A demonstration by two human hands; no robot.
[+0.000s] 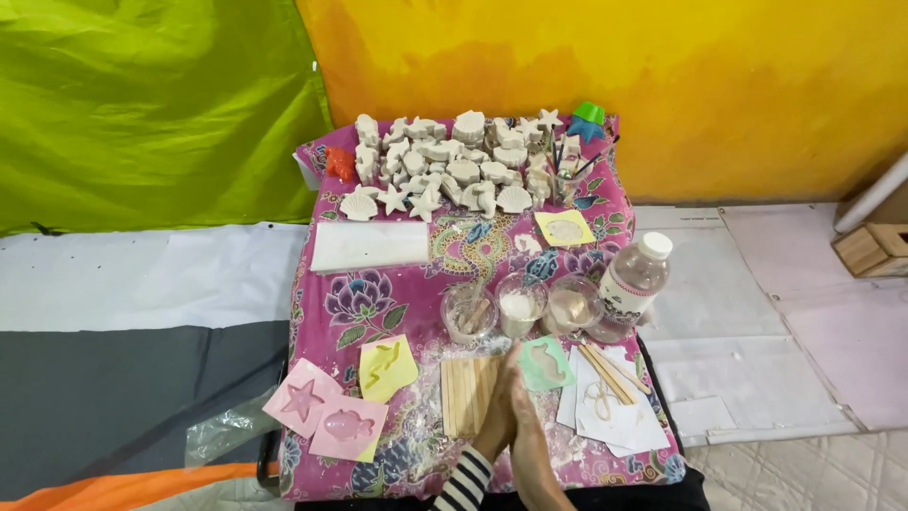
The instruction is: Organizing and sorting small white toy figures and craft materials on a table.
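My left hand (498,409), with a striped sleeve, and my right hand (523,421) are pressed close together low over the flowery pink cloth (378,303). Their fingertips reach the left edge of a green mould (549,364) with a curved animal shape. I cannot tell whether either hand grips it. A row of flat wooden sticks (463,393) lies just left of my hands. Three clear plastic cups (521,305) with white powder or paste stand just beyond, with a stick in the left one.
A white-capped plastic bottle (636,279) stands right of the cups. Yellow (388,367) and two pink moulds (326,412) lie at the left, papers with sticks (610,397) at the right. Several white plaster figures (454,161) crowd the far end. A wooden box (875,248) sits at far right.
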